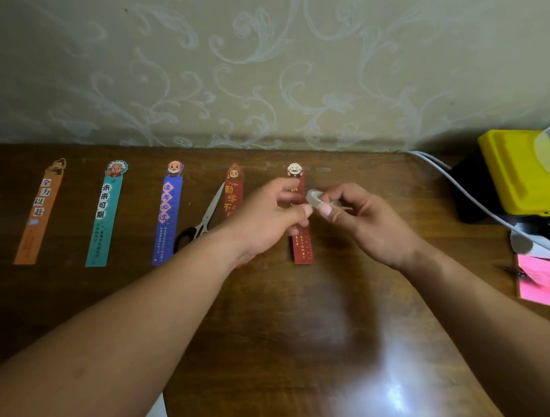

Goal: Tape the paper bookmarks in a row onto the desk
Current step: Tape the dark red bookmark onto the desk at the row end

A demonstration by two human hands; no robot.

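Forearms [111,344] meet over 5th bookmark [302,248], long axis pointing at wall [251,58]; right hand [370,222] pinches tape roll [315,197], left hand [265,223] apparently pinches its end.

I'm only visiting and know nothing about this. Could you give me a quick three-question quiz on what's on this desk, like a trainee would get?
1. Starting from the orange bookmark, how many bookmarks lie in the row on the desk?
2. True or false: the scissors lie between the blue bookmark and a red one.
3. What does the right hand hold? A) a pen B) a small roll of clear tape C) a pink note

Key: 1) five; 2) true; 3) B.
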